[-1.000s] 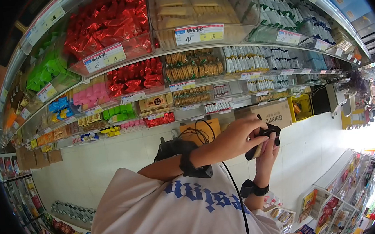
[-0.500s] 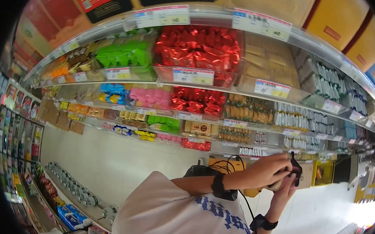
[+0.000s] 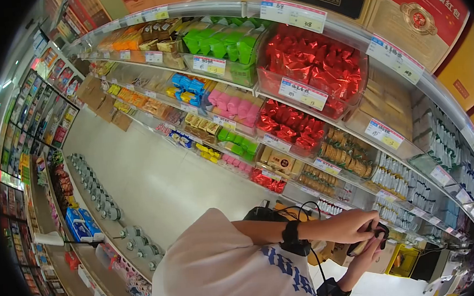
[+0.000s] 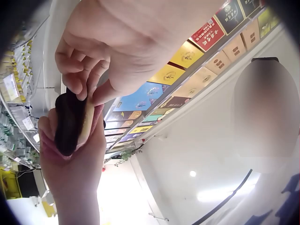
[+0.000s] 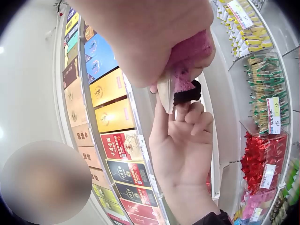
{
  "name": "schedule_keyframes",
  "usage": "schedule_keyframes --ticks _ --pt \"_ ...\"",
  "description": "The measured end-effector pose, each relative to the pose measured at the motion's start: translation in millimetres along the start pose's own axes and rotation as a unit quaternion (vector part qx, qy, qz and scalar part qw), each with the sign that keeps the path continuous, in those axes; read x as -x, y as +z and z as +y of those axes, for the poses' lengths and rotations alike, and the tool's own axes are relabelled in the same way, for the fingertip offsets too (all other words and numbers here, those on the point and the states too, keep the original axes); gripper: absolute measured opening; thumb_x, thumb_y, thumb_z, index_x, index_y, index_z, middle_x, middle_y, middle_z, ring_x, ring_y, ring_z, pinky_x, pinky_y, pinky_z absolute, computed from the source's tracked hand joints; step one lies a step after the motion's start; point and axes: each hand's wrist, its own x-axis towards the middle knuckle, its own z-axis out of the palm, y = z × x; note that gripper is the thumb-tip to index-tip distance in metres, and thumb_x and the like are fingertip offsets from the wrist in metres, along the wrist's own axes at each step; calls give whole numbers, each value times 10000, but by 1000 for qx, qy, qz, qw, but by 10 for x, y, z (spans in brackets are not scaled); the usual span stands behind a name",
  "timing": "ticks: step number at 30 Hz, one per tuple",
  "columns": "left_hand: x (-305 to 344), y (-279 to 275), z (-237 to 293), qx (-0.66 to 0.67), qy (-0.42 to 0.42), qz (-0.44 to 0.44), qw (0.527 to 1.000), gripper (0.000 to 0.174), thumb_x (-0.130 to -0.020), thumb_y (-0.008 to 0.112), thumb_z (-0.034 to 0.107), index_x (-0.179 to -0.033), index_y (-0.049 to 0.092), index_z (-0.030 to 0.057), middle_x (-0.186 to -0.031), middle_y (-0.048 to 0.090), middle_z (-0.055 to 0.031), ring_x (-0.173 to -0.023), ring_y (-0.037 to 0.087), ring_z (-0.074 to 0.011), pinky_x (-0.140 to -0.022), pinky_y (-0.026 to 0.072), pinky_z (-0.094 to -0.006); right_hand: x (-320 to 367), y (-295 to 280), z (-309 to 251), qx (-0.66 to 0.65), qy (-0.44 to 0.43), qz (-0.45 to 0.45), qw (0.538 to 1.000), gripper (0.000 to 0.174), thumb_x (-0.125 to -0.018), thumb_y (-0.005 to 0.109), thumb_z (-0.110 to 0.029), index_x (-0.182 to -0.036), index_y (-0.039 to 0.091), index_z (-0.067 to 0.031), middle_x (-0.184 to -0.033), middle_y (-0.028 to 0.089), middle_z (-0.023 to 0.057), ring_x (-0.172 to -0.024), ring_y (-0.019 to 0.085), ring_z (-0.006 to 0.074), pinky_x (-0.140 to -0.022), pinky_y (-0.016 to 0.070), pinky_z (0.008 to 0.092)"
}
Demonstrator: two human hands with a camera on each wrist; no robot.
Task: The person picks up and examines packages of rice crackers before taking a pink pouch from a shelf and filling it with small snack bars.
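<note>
A small soft item, black outside [image 4: 70, 124] and fuzzy pink inside [image 5: 187, 51], is held between both hands at the lower right of the head view. My left hand [image 3: 359, 225] [image 4: 110, 51] [image 5: 185, 140] pinches its edge with thumb and curled fingers. Around its other side curl the fingers of my right hand [image 3: 369, 253] [image 4: 75, 164] [image 5: 154, 37]. A flat cream piece [image 4: 88, 117] [image 5: 165, 93] shows along the item; how it is attached I cannot tell.
Tiered shelves of wrapped snacks in clear bins [image 3: 314, 67] curve across the upper right, gift boxes [image 3: 416, 17] above them. Lower shelves with bottles [image 3: 105, 200] line the left. A yellow crate [image 3: 403, 260] is beyond the hands; a black cable [image 3: 317, 261] hangs by the shirt.
The head view has turned left, so shelves and hands appear farther right and more of the left-hand aisle shows. Both hands still hold the black and pink item close together.
</note>
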Motion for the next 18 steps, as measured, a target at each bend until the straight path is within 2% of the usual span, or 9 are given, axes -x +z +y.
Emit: schedule_keyframes --ticks 2,5,6,9,10,13,16,17,18 --pt "-11 -21 2 -4 16 17 1000 198 -876 729 127 -981 575 58 -673 532 -60 -602 536 -224 -567 375 -386 -30 -8 36 -39 0 -9 999 533 -1070 520 -409 -1423 480 -12 -1286 571 136 -1119 614 184 -860 558 320" --pt "-52 5 -28 -20 59 67 996 147 -861 736 105 -914 606 62 -733 497 -59 -641 508 -209 -595 375 -370 160 76 -184 25 13 -27 999 513 -1035 602 -396 -1358 495 -12 -1218 605 93 -960 647 137 -719 558 256" --pt "-66 15 -29 -17 60 80 995 144 -857 739 99 -906 608 65 -753 484 -58 -655 500 -204 -602 376 -364 196 111 -226 -21 -6 -53 998 469 -1008 661 -295 -1356 506 -21 -1183 619 68 -891 638 101 -658 528 218" --pt "-98 70 -63 2 93 91 992 131 -891 720 81 -934 598 58 -875 458 -46 -752 502 -158 -619 403 -321 215 11 -227 11 -4 -103 995 446 -978 687 -183 -1358 511 -30 -1180 613 52 -888 625 82 -637 505 205" --pt "-94 62 -12 22 83 95 992 132 -892 721 75 -944 601 53 -893 466 -46 -768 511 -153 -640 418 -305 222 -4 -222 16 -4 -103 995 486 -944 703 -118 -1378 504 -30 -1209 601 49 -929 611 77 -664 495 202" --pt "-97 66 34 39 77 88 992 113 -897 721 67 -960 631 39 -932 481 -43 -816 530 -135 -651 432 -270 134 -113 -77 47 -121 -139 982 583 -891 746 -101 -1400 477 -5 -1269 573 67 -1056 579 121 -846 504 246" --pt "-100 87 26 21 73 80 994 115 -886 736 80 -950 652 36 -940 502 -34 -793 522 -122 -642 415 -264 183 -72 -278 21 -87 -170 981 627 -843 739 -44 -1403 460 -2 -1259 570 78 -1098 567 145 -921 485 273" --pt "-94 93 38 26 63 74 995 119 -883 740 83 -952 656 36 -942 508 -31 -784 519 -119 -644 412 -264 179 -33 -233 6 -111 -148 983 606 -841 725 -73 -1389 472 -11 -1166 595 57 -952 595 105 -767 507 230" --pt "-94 79 46 27 53 70 996 123 -879 744 87 -953 660 36 -944 514 -29 -776 516 -116 -645 410 -264 141 -124 -129 11 -84 -147 986 580 -845 712 -88 -1374 484 -17 -1108 597 37 -862 577 78 -678 479 210"
